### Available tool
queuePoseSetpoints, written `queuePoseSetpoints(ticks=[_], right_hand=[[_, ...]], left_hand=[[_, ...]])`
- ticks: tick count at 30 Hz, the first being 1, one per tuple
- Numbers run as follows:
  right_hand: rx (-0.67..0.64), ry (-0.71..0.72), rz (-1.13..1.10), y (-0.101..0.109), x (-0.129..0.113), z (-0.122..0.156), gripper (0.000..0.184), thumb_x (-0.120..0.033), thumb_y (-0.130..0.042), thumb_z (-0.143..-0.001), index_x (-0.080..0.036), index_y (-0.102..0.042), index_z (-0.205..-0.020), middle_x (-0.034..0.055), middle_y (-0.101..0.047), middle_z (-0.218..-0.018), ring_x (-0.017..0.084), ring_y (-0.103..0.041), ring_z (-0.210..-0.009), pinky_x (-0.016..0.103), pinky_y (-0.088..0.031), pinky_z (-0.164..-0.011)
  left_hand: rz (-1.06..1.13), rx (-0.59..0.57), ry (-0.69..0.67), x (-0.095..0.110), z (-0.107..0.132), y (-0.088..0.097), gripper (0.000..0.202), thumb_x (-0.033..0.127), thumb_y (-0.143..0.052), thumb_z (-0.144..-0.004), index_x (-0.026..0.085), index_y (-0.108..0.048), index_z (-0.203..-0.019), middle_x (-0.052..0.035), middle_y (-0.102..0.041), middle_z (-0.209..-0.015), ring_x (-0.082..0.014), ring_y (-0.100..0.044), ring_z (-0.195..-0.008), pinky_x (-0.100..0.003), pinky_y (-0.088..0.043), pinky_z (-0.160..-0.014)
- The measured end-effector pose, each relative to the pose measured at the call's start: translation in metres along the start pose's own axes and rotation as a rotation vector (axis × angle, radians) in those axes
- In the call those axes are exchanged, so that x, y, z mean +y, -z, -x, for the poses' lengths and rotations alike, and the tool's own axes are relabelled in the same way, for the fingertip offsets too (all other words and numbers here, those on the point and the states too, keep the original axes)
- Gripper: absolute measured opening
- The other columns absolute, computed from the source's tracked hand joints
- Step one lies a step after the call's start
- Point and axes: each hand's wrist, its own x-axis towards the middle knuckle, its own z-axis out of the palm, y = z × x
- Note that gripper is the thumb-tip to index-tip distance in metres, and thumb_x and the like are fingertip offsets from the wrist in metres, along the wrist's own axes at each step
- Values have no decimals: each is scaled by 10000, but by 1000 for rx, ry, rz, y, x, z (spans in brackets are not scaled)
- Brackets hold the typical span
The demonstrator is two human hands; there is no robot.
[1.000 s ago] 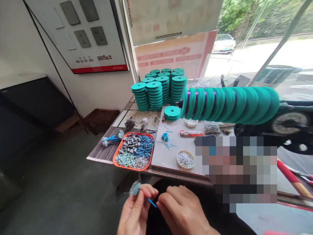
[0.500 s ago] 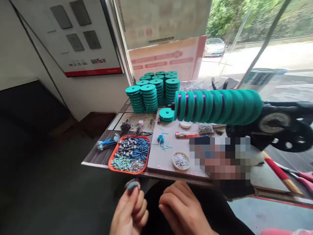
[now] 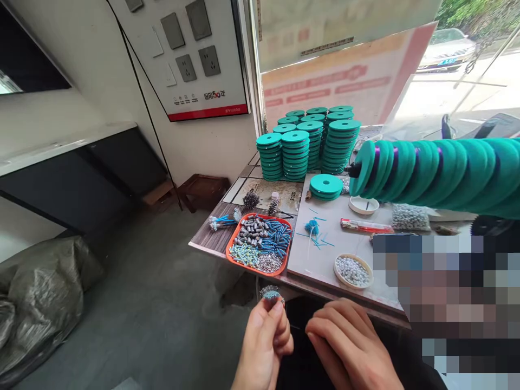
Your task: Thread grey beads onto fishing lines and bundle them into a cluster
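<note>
My left hand (image 3: 268,336) is closed in a pinch in front of the table edge. From its fingertips sticks up a small bundle of thin blue pieces with spiky pale tips (image 3: 270,293). Beside it my right hand (image 3: 351,341) is curled over with its fingers pressed together; anything inside them is hidden. Just beyond the left hand, on the table, lies an orange tray (image 3: 228,253) of grey cylinders, dark blue springs, yellow-green pieces and small silvery bits. A round dish (image 3: 340,279) of whitish beads stands past the right hand.
Stacks of green discs (image 3: 295,157) rise at the back of the table. A long row of green discs (image 3: 430,168) on a rod juts in from the right. Blue strands (image 3: 312,227), a red-and-clear pen (image 3: 365,226) and a bag of beads (image 3: 410,216) lie between.
The view has swung left, so the table and both hands appear farther right. My left hand keeps its pinch on the blue bundle, and my right hand stays curled.
</note>
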Motion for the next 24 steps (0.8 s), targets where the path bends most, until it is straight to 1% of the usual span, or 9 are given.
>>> queuePoseSetpoints(ticks=[4,7,16,18,21,24], right_hand=[[-13,3,5,0,-1,1,176,-129,-432,-909,-180,-541,-781,10,-573,-670,147,-456,-679,303,-335,-712],[6,-4,16,0,0,1,183,-104,-433,-898,-180,-538,-768,8,-565,-659,145,-449,-670,305,-332,-712],[11,5,6,-1,1,2,172,-95,-448,-888,-179,-555,-781,15,-582,-678,148,-469,-690,303,-342,-726],[18,11,11,-2,1,2,174,-100,-445,-891,-181,-554,-783,12,-585,-678,146,-475,-685,301,-344,-720],[17,13,25,-1,0,0,180,-110,-437,-895,-188,-551,-779,6,-586,-669,143,-483,-668,301,-350,-708],[-1,28,58,3,-1,-3,179,-100,-434,-884,-195,-542,-777,1,-588,-659,142,-498,-655,301,-366,-704]], left_hand=[[9,-5,20,-1,0,0,451,462,-761,-609,178,-412,-643,107,-276,-503,-36,-161,-445,-209,-144,-438],[15,0,35,0,1,-1,443,461,-764,-602,175,-432,-672,109,-269,-505,-39,-158,-448,-208,-140,-440],[-19,-5,28,-2,1,-2,457,477,-760,-606,181,-419,-674,119,-246,-490,-34,-137,-433,-207,-118,-429],[-25,-6,27,-1,2,-2,457,492,-759,-602,176,-446,-707,126,-234,-479,-35,-129,-431,-207,-116,-427],[-7,7,26,-1,2,-2,486,515,-756,-593,164,-494,-804,134,-227,-466,-39,-127,-430,-205,-123,-428],[18,-7,41,1,4,-2,502,494,-768,-587,171,-493,-854,128,-261,-480,-39,-142,-439,-197,-129,-432]])
